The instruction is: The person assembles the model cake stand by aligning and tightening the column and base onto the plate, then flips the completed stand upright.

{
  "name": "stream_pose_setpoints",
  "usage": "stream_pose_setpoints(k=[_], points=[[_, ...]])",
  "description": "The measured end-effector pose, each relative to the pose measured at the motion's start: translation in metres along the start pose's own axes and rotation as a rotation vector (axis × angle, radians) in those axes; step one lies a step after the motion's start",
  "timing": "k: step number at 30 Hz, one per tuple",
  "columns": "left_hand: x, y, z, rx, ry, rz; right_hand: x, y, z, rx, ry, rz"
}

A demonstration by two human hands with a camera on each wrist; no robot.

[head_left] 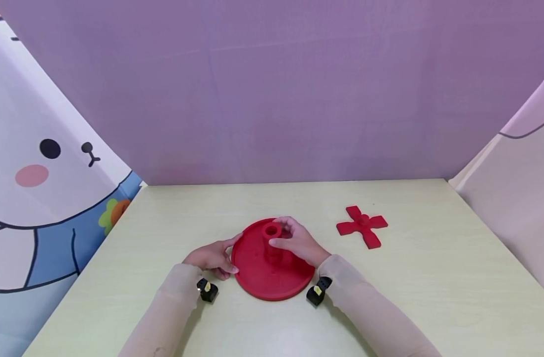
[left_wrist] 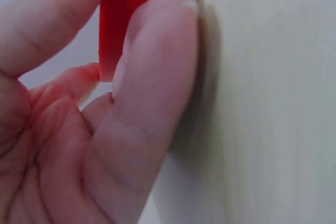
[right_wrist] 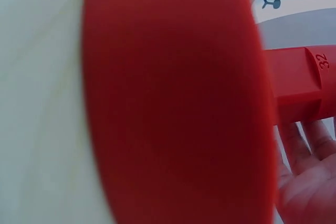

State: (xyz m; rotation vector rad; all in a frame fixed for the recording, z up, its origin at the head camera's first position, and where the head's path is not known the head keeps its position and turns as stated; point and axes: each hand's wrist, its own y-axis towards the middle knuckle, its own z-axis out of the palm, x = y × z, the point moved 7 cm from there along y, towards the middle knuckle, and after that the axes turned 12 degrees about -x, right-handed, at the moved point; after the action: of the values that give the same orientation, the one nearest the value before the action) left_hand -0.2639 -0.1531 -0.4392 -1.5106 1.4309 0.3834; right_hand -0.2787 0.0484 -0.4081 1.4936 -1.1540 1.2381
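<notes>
A round red base (head_left: 272,290) with a raised rim lies on the table in the head view. From it rises a red hollow post (head_left: 268,249), marked "32" near its top in the right wrist view. My right hand (head_left: 302,244) grips this post near the top, thumb in front and fingers behind. On the left side, my left hand (head_left: 209,259) holds the base's rim between thumb and forefinger. The left wrist view shows those fingers (left_wrist: 152,72) against the red rim, close over the tabletop.
A flat red cross-shaped piece (head_left: 362,226) with a small central knob lies on the table to the right, beyond the right hand. The pale table (head_left: 432,277) meets a purple backdrop (head_left: 299,99) behind. A cartoon-printed sheet (head_left: 40,208) hangs at the left.
</notes>
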Motion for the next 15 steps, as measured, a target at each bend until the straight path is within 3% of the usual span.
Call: stream_pose_setpoints(k=[15], points=[[-0.0008, 0.0008, -0.0002, 0.001, 0.003, -0.001, 0.0031, -0.0018, -0.0001, 0.005, -0.072, -0.03]])
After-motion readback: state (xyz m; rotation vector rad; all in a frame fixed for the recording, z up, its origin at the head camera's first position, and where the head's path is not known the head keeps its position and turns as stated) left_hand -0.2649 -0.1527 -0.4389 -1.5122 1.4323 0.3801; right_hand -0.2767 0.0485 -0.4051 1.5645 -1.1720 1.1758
